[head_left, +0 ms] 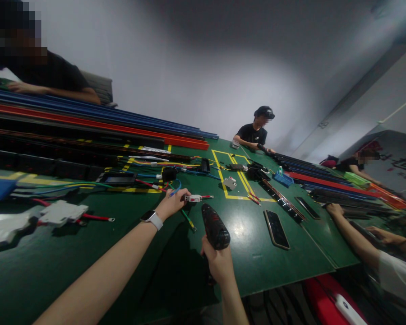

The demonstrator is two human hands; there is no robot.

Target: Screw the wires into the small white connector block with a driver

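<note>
Near the middle of the green worktop (250, 257), the left hand (176, 203) pinches a small white circuit breaker (193, 198) between its fingers, and a short red wire (208, 197) with a metal lug sticks out of its right end. A smartwatch (151, 218) with a pale band sits on that wrist. The right hand (219, 262) is wrapped around the grip of a black cordless drill (217, 229), whose nose points forward just beside the breaker; whether they touch cannot be told. A green-yellow wire (190, 222) ends below the left hand.

Beyond the breaker, a white module (230, 183) lies by the yellow tape lines. To the right of the drill lies a phone (276, 229), screen up, near a long black strip (282, 200). At the left edge, a larger-looking white breaker (62, 213) carries red leads. Along the far left run orange rails (186, 142) and blue rails (128, 115). Co-workers sit around the worktop.
</note>
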